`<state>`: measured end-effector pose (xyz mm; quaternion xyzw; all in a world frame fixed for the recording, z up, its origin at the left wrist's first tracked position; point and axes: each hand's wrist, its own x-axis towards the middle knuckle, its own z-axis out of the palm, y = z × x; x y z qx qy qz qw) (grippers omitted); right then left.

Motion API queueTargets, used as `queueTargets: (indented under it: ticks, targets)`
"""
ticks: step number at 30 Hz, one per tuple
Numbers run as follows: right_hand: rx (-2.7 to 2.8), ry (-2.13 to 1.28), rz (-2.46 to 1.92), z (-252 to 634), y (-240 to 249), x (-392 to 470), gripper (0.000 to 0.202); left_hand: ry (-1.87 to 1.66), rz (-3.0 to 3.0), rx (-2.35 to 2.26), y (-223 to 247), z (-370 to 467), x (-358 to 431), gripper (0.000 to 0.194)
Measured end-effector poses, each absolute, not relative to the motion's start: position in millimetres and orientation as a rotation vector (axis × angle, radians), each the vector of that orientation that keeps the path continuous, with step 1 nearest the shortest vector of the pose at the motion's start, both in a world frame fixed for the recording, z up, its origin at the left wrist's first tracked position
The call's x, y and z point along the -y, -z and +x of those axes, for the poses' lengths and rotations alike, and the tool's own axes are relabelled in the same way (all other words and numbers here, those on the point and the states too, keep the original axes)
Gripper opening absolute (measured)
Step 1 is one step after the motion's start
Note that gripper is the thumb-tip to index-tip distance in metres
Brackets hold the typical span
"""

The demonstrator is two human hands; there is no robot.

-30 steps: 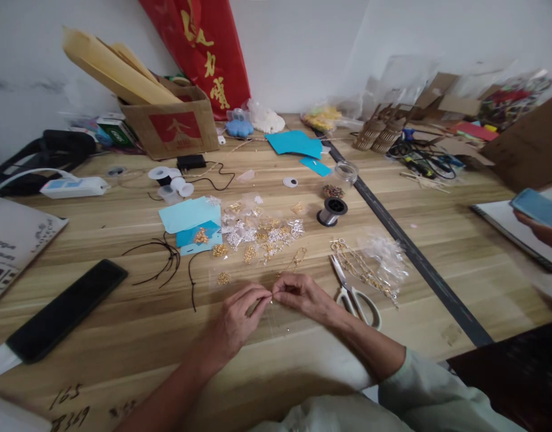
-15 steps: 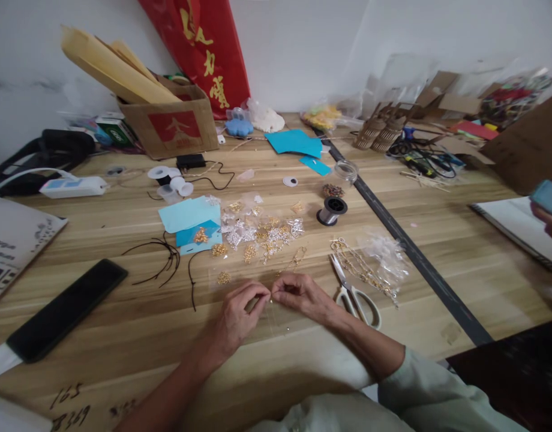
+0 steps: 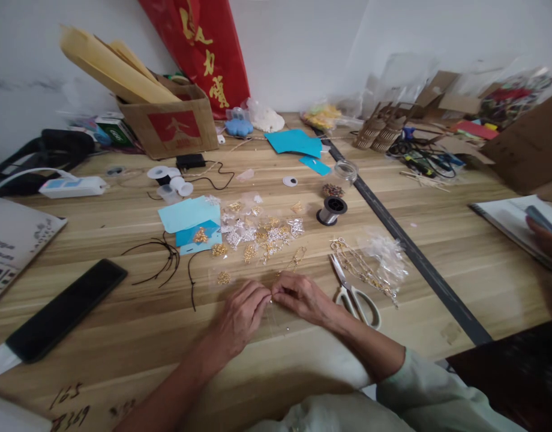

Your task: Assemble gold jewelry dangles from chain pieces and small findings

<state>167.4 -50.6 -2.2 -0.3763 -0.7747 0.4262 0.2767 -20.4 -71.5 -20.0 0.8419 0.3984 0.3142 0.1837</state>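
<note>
My left hand [image 3: 246, 312] and my right hand [image 3: 300, 297] meet fingertip to fingertip over the front of the table, both pinched closed. Between them they hold what looks like a fine clear thread, only faintly visible. A tiny shiny bead [image 3: 271, 301] hangs just under the fingertips, and another small shiny speck [image 3: 287, 329] shows lower down. Close to the right hand lie white-handled scissors [image 3: 350, 297], blades pointing away. Just beyond the hands are a pile of gold beads [image 3: 224, 278] and a small gold chain [image 3: 297, 258]. The fingers hide most of what they grip.
Small bags of gold and silver findings [image 3: 258, 233] spread behind the hands, beside blue cards [image 3: 189, 215]. A wire spool [image 3: 332, 211] stands farther back. Gold chains [image 3: 361, 267] lie right of the scissors, a black phone [image 3: 69, 309] at left. Another person's hand [image 3: 546, 237] holds a device at right.
My left fingers have curled in closer together, and the hand has turned slightly. My right hand stays almost still. At the right edge, the other person's hand has lowered and tilted its device.
</note>
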Motion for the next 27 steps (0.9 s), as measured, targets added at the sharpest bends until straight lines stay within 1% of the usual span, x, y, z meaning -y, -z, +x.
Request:
queueTargets:
  ticks: [6, 11, 16, 20, 23, 27]
  targets:
    - [2.141, -1.113, -1.001, 168.5, 2.3, 51.9, 0.01, -0.848, 2.445, -1.117, 19.1, -21.4, 70.0, 0.021]
    - [2.116, -1.146, -1.014, 166.9, 2.3, 52.8, 0.01, -0.905, 2.456, -1.115, 14.3, -19.2, 68.5, 0.022]
    - [2.053, -1.215, -1.022, 166.4, 4.3, 52.2, 0.011, -0.998, 2.241, -1.127, 15.2, -17.3, 67.9, 0.021]
    - [2.012, -1.241, -1.036, 167.3, 3.7, 50.9, 0.01, -1.055, 2.057, -1.154, 14.5, -17.9, 66.7, 0.015]
    - [1.986, -1.254, -1.031, 167.5, 2.8, 50.4, 0.01, -1.042, 1.957, -1.182, 12.9, -18.7, 65.2, 0.01]
    - [1.95, -1.245, -1.045, 167.5, 3.2, 50.6, 0.011, -0.958, 1.852, -1.144, 15.3, -19.2, 63.4, 0.008]
